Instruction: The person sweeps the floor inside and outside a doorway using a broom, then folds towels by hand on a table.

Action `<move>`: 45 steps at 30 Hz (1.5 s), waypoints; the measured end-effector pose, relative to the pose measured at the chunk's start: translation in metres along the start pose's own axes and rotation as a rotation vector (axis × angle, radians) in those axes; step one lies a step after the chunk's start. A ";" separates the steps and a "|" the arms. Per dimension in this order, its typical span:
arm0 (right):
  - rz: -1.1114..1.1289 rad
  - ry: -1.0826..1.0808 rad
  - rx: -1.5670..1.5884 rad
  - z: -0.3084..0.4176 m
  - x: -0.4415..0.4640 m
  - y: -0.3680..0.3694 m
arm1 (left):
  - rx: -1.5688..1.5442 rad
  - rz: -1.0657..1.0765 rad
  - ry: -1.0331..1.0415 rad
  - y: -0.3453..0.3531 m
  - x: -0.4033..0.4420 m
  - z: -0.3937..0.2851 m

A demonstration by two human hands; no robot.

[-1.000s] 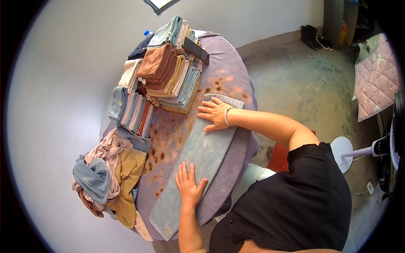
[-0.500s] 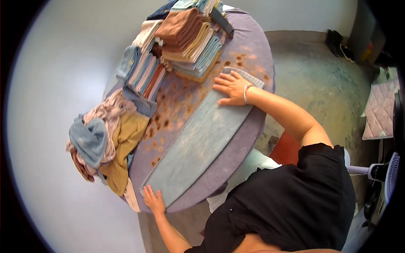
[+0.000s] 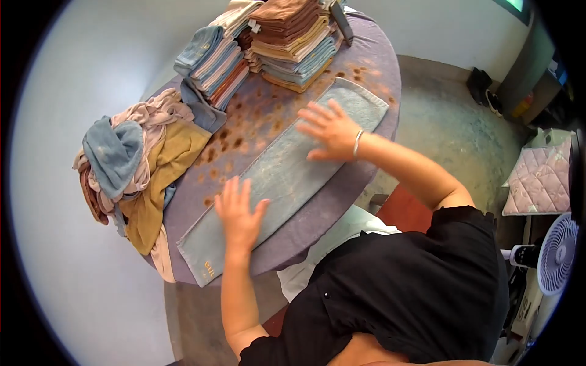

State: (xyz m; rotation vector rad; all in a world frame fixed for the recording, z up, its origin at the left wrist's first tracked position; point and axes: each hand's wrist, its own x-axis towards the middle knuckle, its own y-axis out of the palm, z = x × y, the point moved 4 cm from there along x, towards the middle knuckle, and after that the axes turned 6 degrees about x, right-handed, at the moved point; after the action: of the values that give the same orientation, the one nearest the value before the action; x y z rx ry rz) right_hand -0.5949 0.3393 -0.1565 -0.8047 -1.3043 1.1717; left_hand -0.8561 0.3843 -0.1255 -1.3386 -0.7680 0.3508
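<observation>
A long, folded light blue towel point(image 3: 287, 174) lies flat across the purple-covered round table point(image 3: 299, 229), with yellow lettering at its lower left end. Over the towel's left part is my left hand point(image 3: 239, 216), fingers spread. My right hand point(image 3: 331, 133), a bracelet at its wrist, is spread over the towel's upper right part and slightly blurred. Neither hand grips anything; whether the palms touch the cloth I cannot tell.
Stacks of folded towels point(image 3: 293, 43) stand at the table's back, beside another folded pile point(image 3: 213, 64). A heap of loose towels point(image 3: 146, 158) hangs over the left edge. On the right are a purple fan point(image 3: 557, 253) and a quilted pink cushion point(image 3: 537, 180).
My left hand has moved from the towel's lower left corner up and inward along it, uncovering the lettering. My right hand has shifted slightly down from the far end. The view has tilted.
</observation>
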 end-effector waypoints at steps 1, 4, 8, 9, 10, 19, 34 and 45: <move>0.012 -0.052 0.025 0.021 -0.005 0.002 | -0.028 0.009 0.059 0.009 0.008 -0.019; 0.032 -0.155 0.099 0.054 -0.024 0.029 | -0.104 0.029 0.165 0.038 0.022 -0.054; 0.039 -0.042 0.156 0.032 -0.033 0.019 | -0.118 0.105 0.163 0.046 0.017 -0.051; 0.038 -0.011 0.143 0.025 -0.036 0.018 | -0.104 0.119 0.163 0.044 0.016 -0.051; 0.023 0.000 0.141 0.017 -0.038 0.014 | -0.097 0.115 0.179 0.044 0.016 -0.051; -0.005 0.217 0.212 -0.079 -0.011 0.000 | -0.090 0.238 0.154 0.045 0.018 -0.054; 0.093 0.245 0.311 -0.102 -0.017 0.003 | -0.068 0.364 0.028 0.045 0.038 -0.073; 0.082 0.250 0.333 -0.103 -0.017 0.005 | -0.085 0.301 0.280 0.074 0.135 -0.172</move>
State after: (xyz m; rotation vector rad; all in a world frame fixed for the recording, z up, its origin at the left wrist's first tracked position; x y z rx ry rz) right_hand -0.4929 0.3415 -0.1809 -0.7361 -0.8501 1.2673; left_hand -0.6292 0.3602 -0.1631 -1.5486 -0.3508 0.3611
